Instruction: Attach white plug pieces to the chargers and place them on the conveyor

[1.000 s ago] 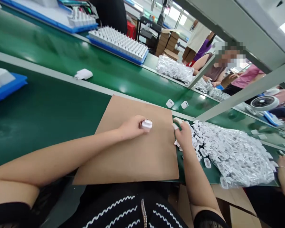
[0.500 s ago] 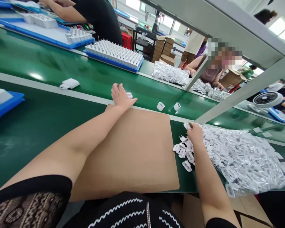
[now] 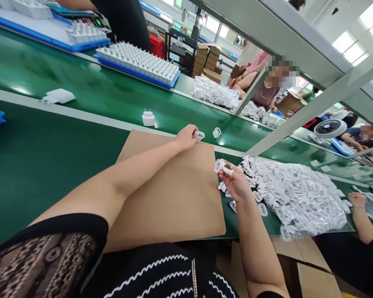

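Up by the far edge of the cardboard sheet (image 3: 170, 194), the left hand (image 3: 187, 137) has its fingers curled round a white charger shell (image 3: 199, 135) — hollow end showing, can't tell if it's lifted or resting. Right hand (image 3: 236, 186) is near the sheet's right edge, thumb and fingers pinched on a small white cap (image 3: 218, 166). On the green belt (image 3: 177, 111) behind, one plug (image 3: 148, 119) stands prongs up, and a second shell (image 3: 216, 133) sits just right of the left hand. Loose caps (image 3: 262, 210) lie around the right wrist — right beside a big clear bag (image 3: 304, 198) full of white pieces.
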{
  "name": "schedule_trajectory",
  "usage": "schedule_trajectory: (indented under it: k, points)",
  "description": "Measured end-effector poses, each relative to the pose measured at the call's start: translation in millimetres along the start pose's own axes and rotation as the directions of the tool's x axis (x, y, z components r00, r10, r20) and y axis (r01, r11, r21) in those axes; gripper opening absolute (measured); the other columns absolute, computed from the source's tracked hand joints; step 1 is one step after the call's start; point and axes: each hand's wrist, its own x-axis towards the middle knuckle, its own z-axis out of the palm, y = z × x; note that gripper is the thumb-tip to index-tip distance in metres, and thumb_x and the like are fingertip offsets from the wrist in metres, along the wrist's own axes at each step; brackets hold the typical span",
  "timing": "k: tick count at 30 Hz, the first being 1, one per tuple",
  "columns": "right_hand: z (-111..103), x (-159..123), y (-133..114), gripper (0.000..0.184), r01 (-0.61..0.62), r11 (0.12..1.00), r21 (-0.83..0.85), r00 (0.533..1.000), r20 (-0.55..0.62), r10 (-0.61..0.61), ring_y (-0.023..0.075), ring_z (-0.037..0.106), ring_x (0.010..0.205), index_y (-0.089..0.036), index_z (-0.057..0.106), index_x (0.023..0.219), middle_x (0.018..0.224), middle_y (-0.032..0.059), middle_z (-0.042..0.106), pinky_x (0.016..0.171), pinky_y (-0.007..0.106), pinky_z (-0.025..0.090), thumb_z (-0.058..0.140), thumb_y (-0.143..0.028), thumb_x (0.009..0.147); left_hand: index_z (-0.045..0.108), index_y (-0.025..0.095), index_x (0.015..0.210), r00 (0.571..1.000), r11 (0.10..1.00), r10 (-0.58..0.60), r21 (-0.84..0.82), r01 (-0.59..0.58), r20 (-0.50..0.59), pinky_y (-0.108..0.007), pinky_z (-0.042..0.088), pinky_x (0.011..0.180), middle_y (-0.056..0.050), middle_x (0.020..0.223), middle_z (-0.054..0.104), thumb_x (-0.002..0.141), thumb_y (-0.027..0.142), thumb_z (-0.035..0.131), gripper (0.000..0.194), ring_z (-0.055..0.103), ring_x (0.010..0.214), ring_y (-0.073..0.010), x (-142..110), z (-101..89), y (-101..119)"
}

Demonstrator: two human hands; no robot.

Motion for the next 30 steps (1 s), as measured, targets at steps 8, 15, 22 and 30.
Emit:
schedule_trajectory:
  k: [8, 15, 22, 30]
  points:
    - [25.3, -8.9, 26.7, 0.031, 0.321, 0.791, -0.521, 0.945, 0.128, -0.3, 0.0183, 0.068, 0.081, -0.023, 0.078, 0.102, 0.095, 0.0049, 0.076, 0.077, 0.035, 0.058, 0.081, -0.04, 0.076, 0.064, 0.022, 0.102, 0.987, 0.966, -0.026, -0.251, 0.066, 0.158, -0.035, 0.051, 0.083, -0.003, 0.101, 0.072, 0.084, 0.039, 0.073, 0.027, 0.066, 0.092, -0.0215, -164.7, -19.9, 25.6]
    - [50.7, -16.9, 35.2, 0.033, 0.659, 0.191, -0.728, 0.723, 0.543, -0.428, 0.0222, 0.071, 0.1, -0.026, 0.076, 0.117, 0.105, 0.0061, 0.075, 0.087, 0.036, 0.057, 0.055, -0.015, 0.094, 0.07, 0.019, 0.101, 0.989, 0.953, 0.115, -0.293, -0.083, 0.094, -0.036, 0.05, 0.089, -0.006, 0.099, 0.073, 0.084, 0.031, 0.078, 0.022, 0.065, 0.096, -0.0227, -180.7, -14.3, 8.1]
    - [57.9, -12.3, 39.5, 0.037, 0.679, -0.046, -0.732, 0.665, 0.64, -0.385, 0.0244, 0.068, 0.096, -0.024, 0.073, 0.115, 0.1, 0.0073, 0.074, 0.083, 0.035, 0.055, 0.052, -0.007, 0.09, 0.07, 0.019, 0.092, 0.985, 0.948, 0.132, -0.303, -0.093, 0.11, -0.036, 0.049, 0.088, -0.007, 0.096, 0.072, 0.087, 0.033, 0.075, 0.016, 0.064, 0.094, -0.0234, -179.2, -16.5, 7.4]
    - [75.8, -20.5, 26.6, 0.036, 0.658, -0.273, -0.702, 0.639, 0.712, -0.291, 0.0221, 0.058, 0.079, -0.022, 0.071, 0.097, 0.085, 0.0053, 0.065, 0.067, 0.031, 0.043, 0.048, 0.001, 0.082, 0.07, 0.019, 0.091, 0.984, 0.942, 0.142, -0.321, -0.102, 0.104, -0.035, 0.049, 0.086, -0.006, 0.095, 0.072, 0.086, 0.029, 0.074, 0.012, 0.064, 0.093, -0.0226, -178.6, -15.9, 4.1]
